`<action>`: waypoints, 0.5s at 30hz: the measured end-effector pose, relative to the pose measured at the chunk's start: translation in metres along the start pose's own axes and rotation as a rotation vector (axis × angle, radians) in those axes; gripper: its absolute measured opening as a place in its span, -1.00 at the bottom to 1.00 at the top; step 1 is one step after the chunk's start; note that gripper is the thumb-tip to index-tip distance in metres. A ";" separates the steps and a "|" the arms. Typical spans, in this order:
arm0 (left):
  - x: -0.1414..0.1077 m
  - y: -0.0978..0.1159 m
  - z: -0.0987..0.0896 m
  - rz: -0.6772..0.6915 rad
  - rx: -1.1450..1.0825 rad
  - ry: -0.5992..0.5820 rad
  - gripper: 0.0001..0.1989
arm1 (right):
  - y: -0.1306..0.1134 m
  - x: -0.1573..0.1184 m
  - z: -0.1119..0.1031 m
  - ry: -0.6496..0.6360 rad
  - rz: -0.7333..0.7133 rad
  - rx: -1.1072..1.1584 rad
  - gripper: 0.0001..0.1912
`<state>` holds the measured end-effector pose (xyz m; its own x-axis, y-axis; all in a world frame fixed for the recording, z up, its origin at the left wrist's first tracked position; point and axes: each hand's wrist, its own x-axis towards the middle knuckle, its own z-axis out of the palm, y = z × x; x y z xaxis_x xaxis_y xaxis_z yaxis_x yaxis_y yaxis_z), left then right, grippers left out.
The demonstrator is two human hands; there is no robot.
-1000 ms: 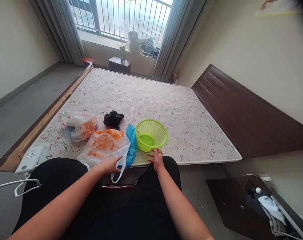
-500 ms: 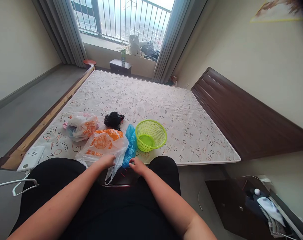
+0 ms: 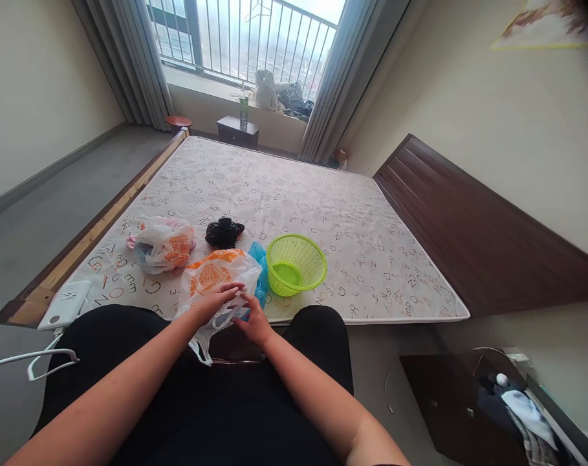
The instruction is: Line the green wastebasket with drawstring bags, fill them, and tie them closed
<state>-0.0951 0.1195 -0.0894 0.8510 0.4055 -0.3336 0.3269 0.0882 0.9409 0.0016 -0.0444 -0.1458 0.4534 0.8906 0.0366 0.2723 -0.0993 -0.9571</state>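
A white plastic bag with orange print (image 3: 211, 275) lies crumpled at the near edge of the mattress, its handles hanging toward my lap. My left hand (image 3: 220, 301) presses on top of it, fingers closed on the thin plastic. From the right, my right hand (image 3: 255, 322) grips the same bag's edge, thumb and fingers curled round a fold. The fingertips of both hands nearly meet. Partly hidden behind the bag and my right hand is a blue plastic bag (image 3: 259, 259). Beside it stands a lime-green plastic basket (image 3: 296, 265) with nothing visible inside.
Farther left sits another stuffed white bag (image 3: 162, 246), with a knotted black bag (image 3: 224, 233) near it. A white power adapter (image 3: 65, 304) with a cable lies at the mattress (image 3: 284, 188) corner. The dark headboard (image 3: 468, 226) rises on the right.
Both hands have come together over the white bag; my right hand has moved from the blue bag onto it. The white bag is bunched farther right, covering more of the blue one.
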 end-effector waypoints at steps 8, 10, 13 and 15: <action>-0.029 0.016 0.016 0.333 0.342 0.057 -0.12 | -0.042 0.013 -0.027 0.337 0.195 0.144 -0.74; -0.041 0.018 0.024 0.313 0.572 0.186 -0.03 | -0.058 0.018 -0.035 0.397 0.211 0.283 -0.69; -0.053 0.021 0.031 0.118 0.843 0.332 0.04 | -0.091 0.023 -0.052 0.436 0.177 0.449 -0.63; -0.056 0.025 0.024 -0.024 0.889 0.431 0.03 | -0.114 0.023 -0.067 0.413 0.116 0.497 -0.63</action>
<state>-0.1248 0.0768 -0.0484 0.6751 0.7250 -0.1365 0.6823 -0.5433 0.4893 0.0377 -0.0421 -0.0161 0.7720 0.6326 -0.0622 -0.1777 0.1208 -0.9767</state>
